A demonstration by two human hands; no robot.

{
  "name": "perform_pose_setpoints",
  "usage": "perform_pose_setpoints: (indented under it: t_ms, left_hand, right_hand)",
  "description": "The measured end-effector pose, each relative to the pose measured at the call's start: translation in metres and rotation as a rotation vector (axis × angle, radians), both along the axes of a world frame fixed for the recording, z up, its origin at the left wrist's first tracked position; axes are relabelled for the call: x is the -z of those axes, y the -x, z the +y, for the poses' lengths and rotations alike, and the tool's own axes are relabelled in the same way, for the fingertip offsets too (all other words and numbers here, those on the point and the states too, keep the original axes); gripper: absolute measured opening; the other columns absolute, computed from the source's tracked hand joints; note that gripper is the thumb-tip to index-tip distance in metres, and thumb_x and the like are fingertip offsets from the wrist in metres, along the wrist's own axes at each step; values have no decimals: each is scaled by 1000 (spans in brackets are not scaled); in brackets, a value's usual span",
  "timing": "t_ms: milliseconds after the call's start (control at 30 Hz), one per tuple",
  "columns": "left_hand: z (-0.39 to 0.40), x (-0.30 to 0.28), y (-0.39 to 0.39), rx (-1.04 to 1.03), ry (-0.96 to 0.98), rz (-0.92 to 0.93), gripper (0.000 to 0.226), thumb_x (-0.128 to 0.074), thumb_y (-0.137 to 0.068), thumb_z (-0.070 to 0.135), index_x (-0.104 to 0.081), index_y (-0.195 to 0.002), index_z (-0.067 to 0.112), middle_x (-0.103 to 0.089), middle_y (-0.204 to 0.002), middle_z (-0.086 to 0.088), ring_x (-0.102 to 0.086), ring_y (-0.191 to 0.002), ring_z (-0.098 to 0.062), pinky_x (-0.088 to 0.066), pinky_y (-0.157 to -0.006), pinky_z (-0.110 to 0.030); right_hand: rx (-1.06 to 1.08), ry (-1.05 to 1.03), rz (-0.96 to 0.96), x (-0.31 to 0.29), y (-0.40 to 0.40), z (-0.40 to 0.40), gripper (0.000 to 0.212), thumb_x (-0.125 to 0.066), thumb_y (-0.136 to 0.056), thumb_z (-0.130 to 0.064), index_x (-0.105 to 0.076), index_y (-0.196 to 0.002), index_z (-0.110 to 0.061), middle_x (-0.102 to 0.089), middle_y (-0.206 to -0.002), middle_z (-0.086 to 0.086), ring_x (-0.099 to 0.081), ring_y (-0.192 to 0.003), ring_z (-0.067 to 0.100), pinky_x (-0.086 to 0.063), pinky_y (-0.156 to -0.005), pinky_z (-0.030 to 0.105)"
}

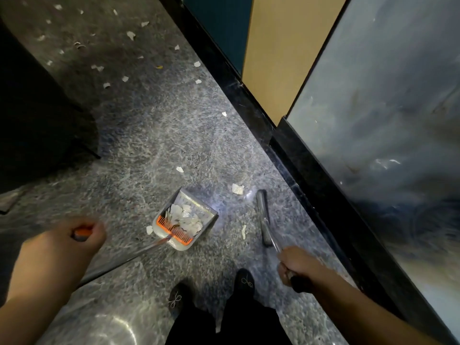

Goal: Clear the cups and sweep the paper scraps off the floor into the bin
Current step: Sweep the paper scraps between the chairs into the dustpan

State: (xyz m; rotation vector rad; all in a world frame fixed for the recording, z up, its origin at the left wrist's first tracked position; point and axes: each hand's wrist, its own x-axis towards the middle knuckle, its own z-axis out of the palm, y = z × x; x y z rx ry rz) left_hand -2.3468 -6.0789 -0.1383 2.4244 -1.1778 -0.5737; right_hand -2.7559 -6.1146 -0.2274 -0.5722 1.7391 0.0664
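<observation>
A grey dustpan [207,212] with an orange comb edge sits on the speckled floor, holding several white paper scraps [185,216]. My left hand [83,235] grips the orange end of the dustpan's long handle. My right hand [295,266] grips the broom handle. The grey broom head [263,215] rests on the floor to the right of the pan. Loose scraps lie close by: one [237,189] beyond the pan, one [244,231] between pan and broom, one [149,230] at the pan's left edge. Many more scraps [99,68] dot the floor farther away. No cups or bin are in view.
A black skirting [286,155] and wall panels run diagonally along the right. A dark bulky object [37,115] fills the left side. My feet in black shoes [245,282] stand just behind the dustpan.
</observation>
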Motion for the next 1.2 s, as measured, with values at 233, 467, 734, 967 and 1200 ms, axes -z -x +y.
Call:
perform_pose_setpoints:
  t_ms: [233, 467, 734, 967, 1200]
  left_hand:
    - [40, 4, -59, -117, -17, -5, 32, -56, -70, 64, -66, -82, 37, -67, -69, 6, -67, -72, -34, -58, -72, -53]
    - [82, -6, -104, -259, -8, -40, 33, -55, -69, 71, -66, -84, 43, -67, -63, 8, -67, -65, -29, -59, -67, -49]
    - [139, -14, -166, -341, -20, -51, 32, -58, -71, 65, -68, -90, 41, -66, -61, 13, -67, -62, -23, -60, -67, -46]
    - [169, -22, -198, -352, -77, -102, 14, -65, -70, 57, -62, -82, 51, -65, -61, 13, -65, -64, -23, -57, -68, -45]
    - [180, -23, -214, -302, -212, -156, 34, -75, -79, 34, -55, -84, 60, -63, -59, 13, -61, -61, -20, -51, -61, -35]
  right_hand:
    - [-227, 32, -67, 4, -98, -19, 22, -33, -97, 0, -48, -80, -1, -49, -55, 12, -46, -42, 20, -35, -38, 21]
    - [-289, -7, -127, 18, -193, -13, 22, -31, -93, -3, -50, -82, -5, -48, -48, 12, -43, -36, 20, -35, -39, 23]
    - [-592, 43, -100, 28, -270, -2, 13, -42, -90, -8, -55, -92, -5, -55, -74, 15, -53, -60, 25, -44, -58, 32]
    - [-651, 6, -48, 31, -306, -11, 16, -40, -94, -3, -55, -100, -4, -54, -58, 12, -50, -46, 22, -42, -43, 28]
    - [-686, -23, -96, 31, -340, -9, 11, -40, -96, -4, -49, -95, -9, -51, -56, 11, -45, -41, 20, -38, -38, 24]
